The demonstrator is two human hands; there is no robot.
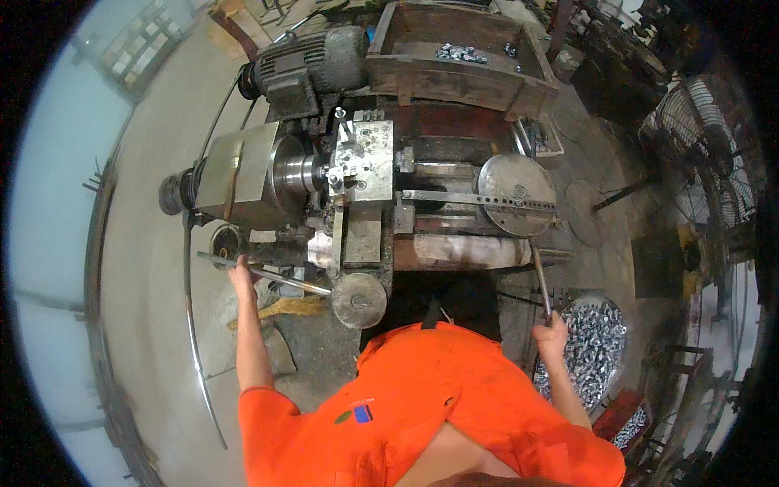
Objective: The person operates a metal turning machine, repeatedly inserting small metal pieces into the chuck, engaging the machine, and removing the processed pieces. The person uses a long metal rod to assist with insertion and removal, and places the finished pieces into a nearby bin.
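Note:
My left hand (242, 278) is closed around a long metal lever (296, 282), which runs right to a round metal disc (359, 301) at the front of a lathe. At the right, my right hand (552, 334) grips a metal handle (540, 276) that slopes up toward a larger round plate (518, 195). A flat bar with a row of holes (454, 197) lies across that plate. Between the hands, further back, the block-shaped tool post (364, 162) stands just right of the shiny spindle (299, 174). Fine detail at the spindle's tip is too small to tell.
A finned electric motor (312, 69) and a wooden tray (462, 77) with small metal parts sit behind the lathe. At right are a round container heaped with metal pieces (596, 345) and a caged fan (702, 154). A long rod (191, 312) stands left; a broom head (292, 308) lies below.

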